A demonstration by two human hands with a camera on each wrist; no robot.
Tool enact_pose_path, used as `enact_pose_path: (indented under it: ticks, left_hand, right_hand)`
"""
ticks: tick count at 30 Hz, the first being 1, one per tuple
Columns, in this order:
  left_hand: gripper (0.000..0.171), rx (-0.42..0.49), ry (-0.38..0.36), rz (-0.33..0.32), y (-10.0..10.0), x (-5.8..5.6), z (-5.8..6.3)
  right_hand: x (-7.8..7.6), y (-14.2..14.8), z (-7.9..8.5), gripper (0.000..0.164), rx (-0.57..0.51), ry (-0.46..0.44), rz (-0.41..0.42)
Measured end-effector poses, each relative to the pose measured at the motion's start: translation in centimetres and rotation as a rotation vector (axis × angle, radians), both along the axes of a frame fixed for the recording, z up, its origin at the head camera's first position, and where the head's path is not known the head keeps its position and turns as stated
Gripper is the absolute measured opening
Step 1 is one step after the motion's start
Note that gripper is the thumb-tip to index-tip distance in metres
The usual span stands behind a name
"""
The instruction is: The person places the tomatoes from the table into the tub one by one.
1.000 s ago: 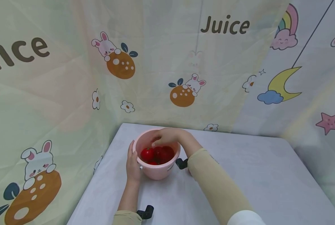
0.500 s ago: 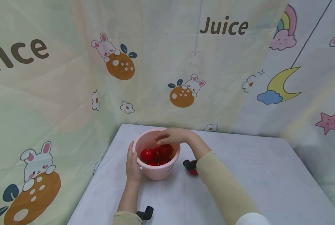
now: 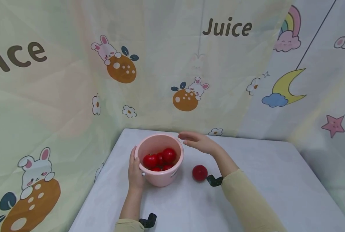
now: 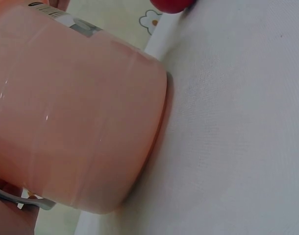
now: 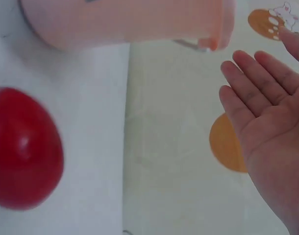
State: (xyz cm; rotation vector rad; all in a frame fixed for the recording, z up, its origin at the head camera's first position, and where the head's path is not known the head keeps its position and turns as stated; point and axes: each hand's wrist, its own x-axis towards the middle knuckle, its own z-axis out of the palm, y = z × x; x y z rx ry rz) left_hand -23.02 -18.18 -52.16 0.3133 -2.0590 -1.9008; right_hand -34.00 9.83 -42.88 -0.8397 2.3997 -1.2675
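Observation:
A pink bucket (image 3: 160,178) stands upright at the far left of the white table, with several glossy red tomatoes (image 3: 150,160) inside. My left hand (image 3: 135,174) holds its left side, thumb near the rim and fingers along the outer wall. In the left wrist view that hand (image 4: 12,215) shows only in part, next to the bucket's grey handle (image 4: 44,203). My right hand (image 3: 199,142) is raised just right of the rim, fingers straight and palm bare in the right wrist view. Below it, a dark red round fruit (image 3: 199,173) lies on the table right of the bucket.
The white tabletop (image 3: 262,180) extends to the right and front. Patterned curtains (image 3: 149,64) hang behind and beside it, close to the table's back edge. A black wrist mount (image 3: 214,180) sticks out from the right sleeve, near the loose fruit.
My right hand has come out of the bucket and moved right, with its fingers straightened. The loose red fruit, hidden before behind the right wrist, now shows whole. My left hand stays on the bucket.

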Motion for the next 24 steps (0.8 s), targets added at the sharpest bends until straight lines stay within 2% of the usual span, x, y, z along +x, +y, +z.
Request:
enact_pose_path:
  ticks: [4, 13, 17, 24]
  left_hand:
    - [0.051, 0.003, 0.000, -0.010, -0.1, 0.0, 0.1]
    - [0.049, 0.005, -0.001, -0.009, 0.0, 0.1, 0.0]
    - [0.049, 0.003, 0.007, -0.011, 0.0, 0.2, 0.0]
    - [0.051, -0.001, 0.005, -0.010, 0.0, 0.2, 0.1]
  right_hand:
    - [0.3, 1.6, -1.3, 0.048, -0.025, -0.002, -0.071]
    - [1.5, 4.3, -4.7, 0.055, -0.087, -0.054, -0.173]
    - [1.8, 5.0, -6.6, 0.058, -0.078, -0.067, -0.241]
    - [2.4, 6.0, -10.1, 0.064, -0.066, -0.118, -0.303]
